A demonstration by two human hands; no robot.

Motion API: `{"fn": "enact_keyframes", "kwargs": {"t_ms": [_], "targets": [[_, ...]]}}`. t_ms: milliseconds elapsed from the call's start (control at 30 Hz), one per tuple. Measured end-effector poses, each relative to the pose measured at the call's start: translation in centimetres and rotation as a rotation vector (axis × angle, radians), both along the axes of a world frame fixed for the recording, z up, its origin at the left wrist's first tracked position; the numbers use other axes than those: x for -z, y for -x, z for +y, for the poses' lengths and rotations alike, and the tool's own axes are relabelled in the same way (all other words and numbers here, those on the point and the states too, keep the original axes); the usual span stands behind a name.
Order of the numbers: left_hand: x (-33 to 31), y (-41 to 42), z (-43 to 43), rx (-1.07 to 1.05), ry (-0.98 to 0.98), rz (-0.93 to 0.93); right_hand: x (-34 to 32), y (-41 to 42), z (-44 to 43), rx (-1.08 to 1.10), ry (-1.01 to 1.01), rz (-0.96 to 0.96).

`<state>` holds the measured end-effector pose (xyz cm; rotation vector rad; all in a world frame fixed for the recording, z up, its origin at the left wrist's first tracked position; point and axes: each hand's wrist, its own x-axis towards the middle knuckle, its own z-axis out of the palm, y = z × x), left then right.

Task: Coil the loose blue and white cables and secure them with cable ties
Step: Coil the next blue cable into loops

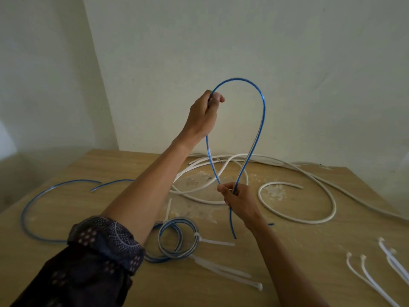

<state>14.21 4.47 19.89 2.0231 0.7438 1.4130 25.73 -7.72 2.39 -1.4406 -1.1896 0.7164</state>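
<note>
OK, right hand (pixel 240 199) has fingers curled tight round the blue cable (pixel 263 111), pinching both strands together where they cross, low over the table (pixel 298 262). Left hand (pixel 204 114) is raised well above it, thumb and fingers closed on the same cable near the top of the loop. Between the two hands the cable stands as one tall teardrop loop in the air, in front of the wall (pixel 287 52). A short tail hangs below the right hand, end free. Left forearm is bare, with the dark patterned sleeve (pixel 99 251) bunched at the elbow.

On the table, just beside the left forearm: a blue coil (pixel 177 240) lying flat, cinched with a white cable tie (pixel 197 237), tie tail pointing right. A loose blue length (pixel 33 207) curves along the left side. White cables (pixel 309 220) sprawl uncoiled across the back and right. Spare ties (pixel 228 272) lie front centre, and another batch of ties (pixel 363 257) is near the right edge.
</note>
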Motion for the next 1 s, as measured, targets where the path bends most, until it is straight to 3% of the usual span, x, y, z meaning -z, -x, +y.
{"fn": "enact_keyframes", "kwargs": {"t_ms": [167,400,467,533,700,800,1000], "targets": [[7.1,1.8,0.7,-0.152,0.007,0.206,0.1,-0.5,0.1,0.019,0.070,0.043],[12.8,2.4,0.8,-0.238,0.247,0.233,0.6,-0.8,0.1,0.055,0.157,0.039],[13.6,2.8,0.7,-0.249,0.324,0.384,0.4,-1.1,0.3,0.071,0.179,0.073],[14.1,3.5,0.1,-0.257,0.234,0.584,0.4,-1.2,0.4,0.088,0.179,0.137],[14.5,4.5,-4.1,0.148,-0.064,0.655,0.1,-1.5,0.3,0.043,0.155,0.310],[15.4,3.9,-5.4,0.183,-0.337,0.756,-0.3,-1.8,0.2,-0.025,0.159,0.436],[16.3,2.3,-5.8,0.148,-0.609,0.609,-0.8,-2.1,-0.1,-0.033,0.231,0.637]]}}
